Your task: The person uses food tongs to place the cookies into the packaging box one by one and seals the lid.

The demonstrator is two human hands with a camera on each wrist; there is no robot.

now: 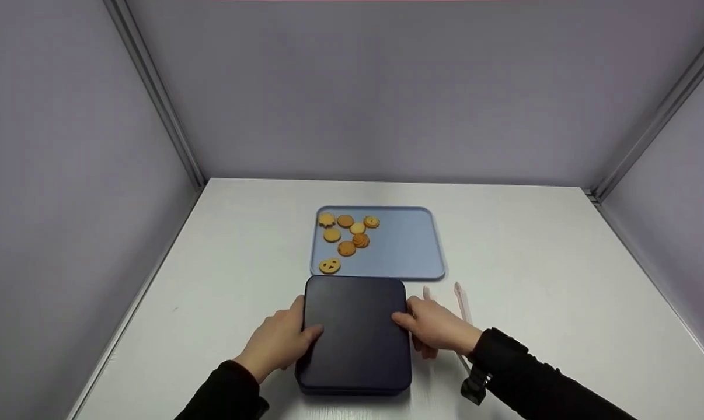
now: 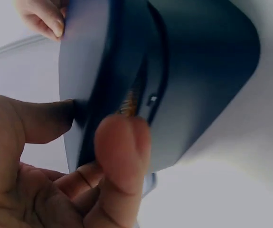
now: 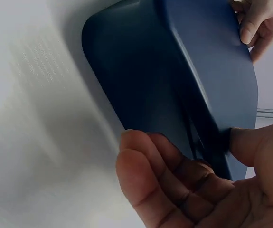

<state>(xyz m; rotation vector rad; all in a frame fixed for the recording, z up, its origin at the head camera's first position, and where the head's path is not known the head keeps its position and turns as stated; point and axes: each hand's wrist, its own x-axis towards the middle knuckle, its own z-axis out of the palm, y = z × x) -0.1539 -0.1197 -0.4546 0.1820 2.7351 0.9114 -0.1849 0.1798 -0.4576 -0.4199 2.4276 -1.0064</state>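
Note:
A dark blue rectangular tin (image 2: 207, 71) stands at the table's front, its lid (image 1: 355, 326) on top. In both wrist views a narrow gap parts the lid from the tin along the side, and something brownish shows inside through it. My left hand (image 1: 279, 341) grips the lid's left edge, thumb on top and fingers below the rim. On the opposite edge my right hand (image 1: 439, 326) pinches the lid the same way. Behind the tin lies a light blue tray (image 1: 410, 245) with several cookies (image 1: 346, 248) on its left half.
Pale pink, see-through tongs (image 1: 462, 300) lie right of the tin, partly hidden under the right hand and wrist. The white table (image 1: 533, 251) is bounded by grey panels at the back (image 1: 358, 93) and sides.

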